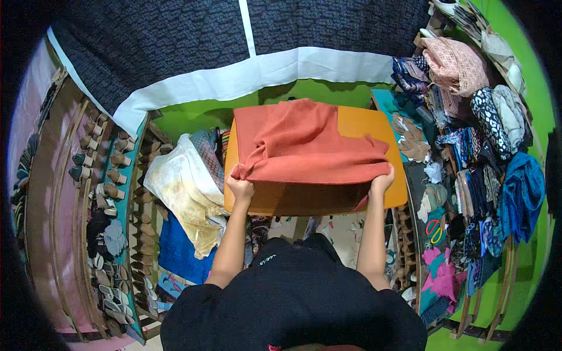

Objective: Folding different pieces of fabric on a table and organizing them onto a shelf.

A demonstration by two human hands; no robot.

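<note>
Left hand (pixel 240 189), red cloth (pixel 316 140), right hand (pixel 381 181) — front edge stretched over the worktop (pixel 364 121).
Left hand clenches bunched cloth near the worktop's left edge; even pull should flatten mid-left folds; right hand grips the other end — bare room back-right and along the front.

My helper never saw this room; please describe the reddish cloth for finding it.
Start at the orange table before the person. Over it spreads the reddish cloth, its near side held by left hand and right hand. Unlike the blotchy cream cloth at left, it is plain orange-red.
</note>
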